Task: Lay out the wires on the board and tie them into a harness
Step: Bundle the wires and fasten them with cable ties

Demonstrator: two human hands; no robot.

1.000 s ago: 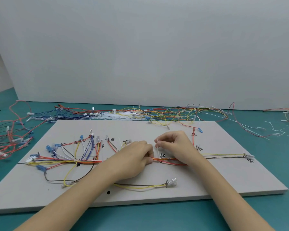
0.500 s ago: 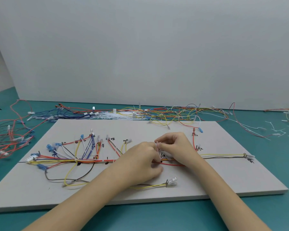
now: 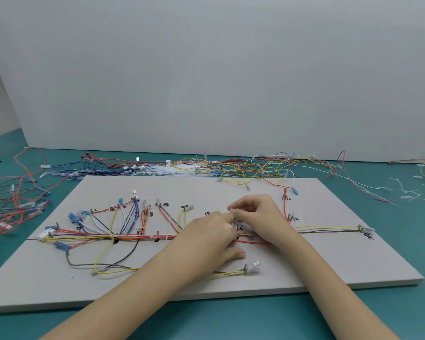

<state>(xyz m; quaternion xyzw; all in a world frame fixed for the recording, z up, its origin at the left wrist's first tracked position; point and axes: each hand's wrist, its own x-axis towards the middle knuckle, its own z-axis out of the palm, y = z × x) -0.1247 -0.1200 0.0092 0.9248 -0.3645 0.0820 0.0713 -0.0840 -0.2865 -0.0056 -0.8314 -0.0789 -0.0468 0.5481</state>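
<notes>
Head view: left hand and right hand each in pinching grip on thin white plastic cable tie over multicoloured wire trunk on flat grey board. Left of grip, ties done; right stretch appears untied. Spare wires beyond on tabletop.

Matt grey board, glossy plastic-coated wires.

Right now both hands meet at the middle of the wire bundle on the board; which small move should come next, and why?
Probably pull the white cable tie snug around the wire bundle. Both the left hand and the right hand pinch it where the bundle passes under them, and a red wire bows loose just below, so that stretch seems not yet tied.
</notes>
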